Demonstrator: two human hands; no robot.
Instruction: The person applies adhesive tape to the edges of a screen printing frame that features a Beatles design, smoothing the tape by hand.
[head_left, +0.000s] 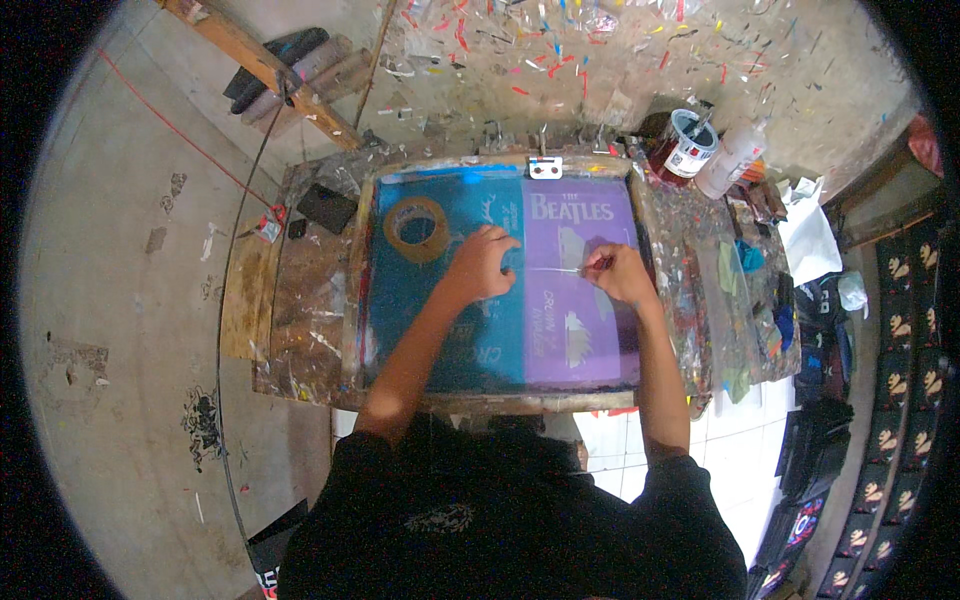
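Observation:
A printing screen [450, 340] lies flat on the table before me, its mesh teal on the left and purple on the right, with pale stencil designs. My left hand [485, 263] rests on the teal half near the colour border, fingers bent and apart, holding nothing I can see. Over the purple half, my right hand [620, 275] pinches a thin tool with a red handle [600, 264]. Its slim pale shaft points left toward my left hand; the exact kind is unclear. A roll of tape [415, 230] lies on the teal mesh at the upper left.
A hinge clamp [544, 168] sits at the screen's far edge. Behind the right corner stand a tub [683, 145] of dark red liquid and a squeeze bottle [732, 160]. Rags [745, 257] lie on the paint-spattered table's right side. A dark block [327, 208] sits at left.

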